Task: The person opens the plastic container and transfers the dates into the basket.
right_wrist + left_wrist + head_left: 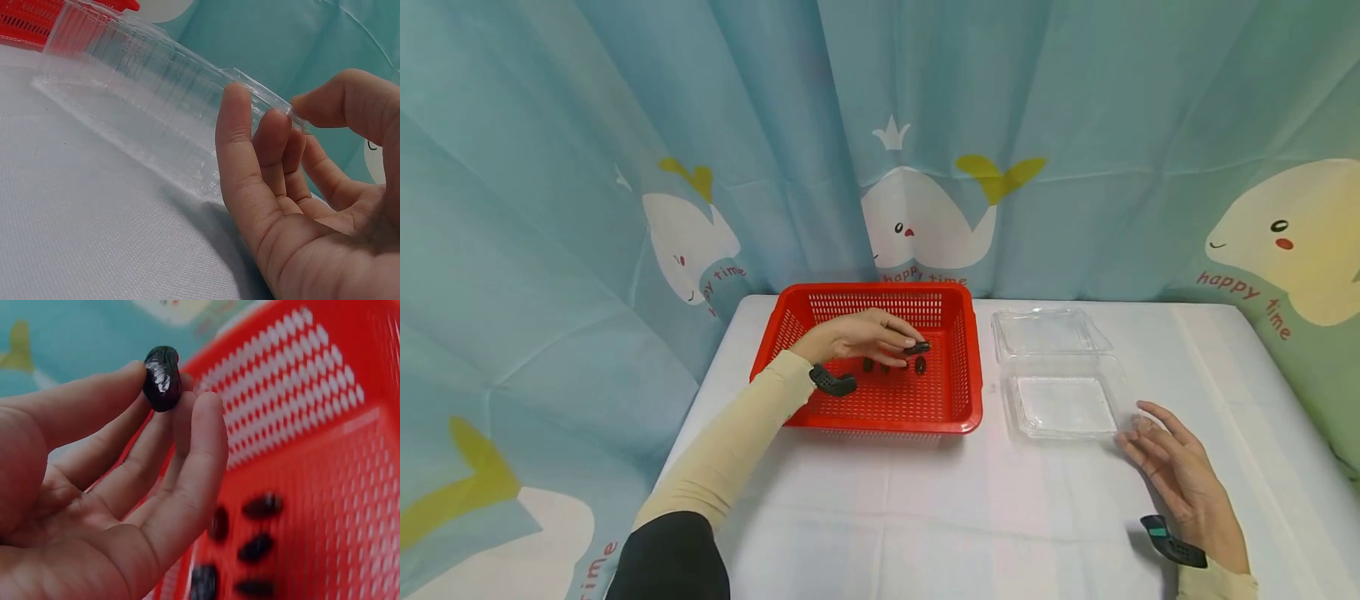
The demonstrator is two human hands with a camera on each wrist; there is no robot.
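Note:
My left hand is over the red plastic basket, pinching a dark, glossy, wrinkled date between thumb and fingertips. Below it, several more dark dates lie on the basket's perforated floor; the hand partly hides them in the head view. To the right of the basket stands a clear plastic box, its hinged lid folded back away from me. My right hand pinches the box's near right corner at the rim, thumb on top and fingers against the outside.
A white cloth covers the table. Behind the table hangs a blue curtain printed with whales, close to the far edges of the basket and the lid. The basket's raised walls surround the dates.

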